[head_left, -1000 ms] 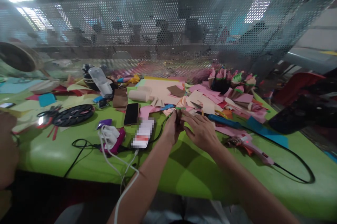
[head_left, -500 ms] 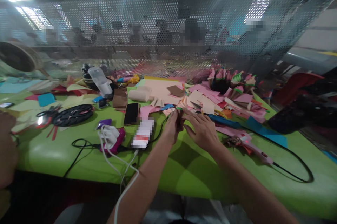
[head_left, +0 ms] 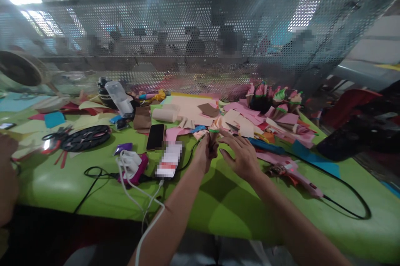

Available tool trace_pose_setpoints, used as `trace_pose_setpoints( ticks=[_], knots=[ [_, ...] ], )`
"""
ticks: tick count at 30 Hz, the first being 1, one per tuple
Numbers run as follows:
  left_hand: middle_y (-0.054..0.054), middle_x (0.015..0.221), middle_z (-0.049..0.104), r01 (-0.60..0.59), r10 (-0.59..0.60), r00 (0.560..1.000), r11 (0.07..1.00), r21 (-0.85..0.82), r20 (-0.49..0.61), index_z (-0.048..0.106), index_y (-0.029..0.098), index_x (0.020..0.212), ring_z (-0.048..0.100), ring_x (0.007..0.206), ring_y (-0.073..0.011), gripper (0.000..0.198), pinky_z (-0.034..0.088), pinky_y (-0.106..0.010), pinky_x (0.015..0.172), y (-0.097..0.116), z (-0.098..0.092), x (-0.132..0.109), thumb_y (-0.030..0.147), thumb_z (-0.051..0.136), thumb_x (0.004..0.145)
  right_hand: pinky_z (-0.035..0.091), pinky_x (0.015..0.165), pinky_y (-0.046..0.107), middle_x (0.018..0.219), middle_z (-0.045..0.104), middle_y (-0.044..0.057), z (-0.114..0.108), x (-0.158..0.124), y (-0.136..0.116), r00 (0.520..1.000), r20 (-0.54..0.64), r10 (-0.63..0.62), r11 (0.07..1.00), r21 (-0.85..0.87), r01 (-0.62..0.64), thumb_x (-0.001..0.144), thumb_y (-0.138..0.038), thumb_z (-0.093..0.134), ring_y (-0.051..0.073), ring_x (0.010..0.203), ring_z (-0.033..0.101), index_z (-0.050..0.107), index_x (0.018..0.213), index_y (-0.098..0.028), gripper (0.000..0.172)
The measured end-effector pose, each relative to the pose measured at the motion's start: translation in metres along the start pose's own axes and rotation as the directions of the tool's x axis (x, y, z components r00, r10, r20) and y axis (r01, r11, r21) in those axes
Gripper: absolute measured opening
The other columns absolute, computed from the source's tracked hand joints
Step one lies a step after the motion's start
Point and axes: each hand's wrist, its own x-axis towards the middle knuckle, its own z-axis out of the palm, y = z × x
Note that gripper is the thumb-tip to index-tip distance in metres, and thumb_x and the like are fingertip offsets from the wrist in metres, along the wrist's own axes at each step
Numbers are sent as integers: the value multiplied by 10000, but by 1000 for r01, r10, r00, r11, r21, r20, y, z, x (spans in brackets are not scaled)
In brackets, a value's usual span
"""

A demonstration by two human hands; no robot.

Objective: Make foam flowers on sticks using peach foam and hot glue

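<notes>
Near the middle of the green table [head_left: 225, 212], my left hand [head_left: 205, 149] is closed around a small paper ice cream cone [head_left: 215, 126] with a pale swirled top and a green band. My right hand [head_left: 240, 152] is at the cone's right side with its fingers spread and holds nothing. Whether its fingertips touch the cone is hard to tell. Behind both hands lie paper pieces [head_left: 237, 119]. To the right rests a pink glue gun [head_left: 301, 178] with a black cable.
A lit phone [head_left: 170, 160], a dark phone [head_left: 155, 136] and a magenta power strip [head_left: 136, 168] with white cables lie left of my arms. Finished paper cones [head_left: 276, 95] stand at the back right. Another person's hand [head_left: 6, 153] is at the left edge.
More of the cone's swirled top and green band shows now between my hands. My right fingers have drawn slightly back from it.
</notes>
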Motion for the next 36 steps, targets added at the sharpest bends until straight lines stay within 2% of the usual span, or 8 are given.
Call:
trace_pose_setpoints(
  ticks=[8, 12, 20, 27, 33, 36],
  knots=[
    [80, 541, 452, 22, -22, 1000, 1000, -17, 19, 564, 180, 774, 310, 417, -39, 407, 200, -178, 407, -2, -2, 2, 538, 757, 746, 472, 781, 389, 1325, 671, 78, 3, 0, 1, 998, 42, -38, 998, -38, 40, 884, -169, 589, 237, 921, 670, 637, 1069, -220, 198],
    [81, 554, 475, 49, -49, 999, 998, -32, 3, 560, 179, 778, 318, 407, -33, 415, 210, -175, 400, -2, -2, 1, 537, 766, 734, 456, 775, 389, 1338, 664, 73, 4, -1, 0, 997, 74, -39, 995, -90, 46, 886, -179, 591, 237, 929, 656, 639, 1078, -218, 201],
    [91, 511, 429, 42, -42, 999, 999, -17, 24, 544, 181, 748, 312, 400, -33, 466, 208, -166, 385, -1, -3, -1, 576, 784, 691, 451, 795, 403, 1379, 633, 74, 3, -1, -1, 992, 121, -21, 993, -112, 35, 900, -194, 582, 248, 962, 643, 643, 1114, -215, 223],
    [112, 520, 304, -34, 33, 988, 999, 4, 148, 589, 166, 805, 209, 418, -26, 507, 138, -167, 395, 0, -6, -1, 594, 812, 647, 476, 824, 420, 1394, 621, 68, 3, -2, 0, 996, 93, -12, 999, -48, 17, 896, -194, 580, 256, 992, 652, 636, 1118, -235, 232],
    [94, 538, 397, -3, 0, 998, 999, 38, 70, 602, 165, 816, 280, 417, -26, 500, 200, -163, 397, 2, -4, -4, 589, 808, 650, 476, 800, 425, 1395, 617, 79, 5, -2, 1, 993, 117, -9, 996, -86, 19, 887, -187, 583, 266, 953, 655, 628, 1115, -229, 237],
    [102, 526, 362, 8, -10, 996, 1000, 21, 85, 591, 165, 801, 256, 412, -22, 513, 177, -156, 393, 1, -4, -3, 595, 816, 635, 474, 798, 422, 1408, 606, 79, 5, -2, 0, 994, 105, -21, 996, -90, 30, 888, -186, 581, 258, 940, 654, 622, 1115, -222, 233]
  ],
)
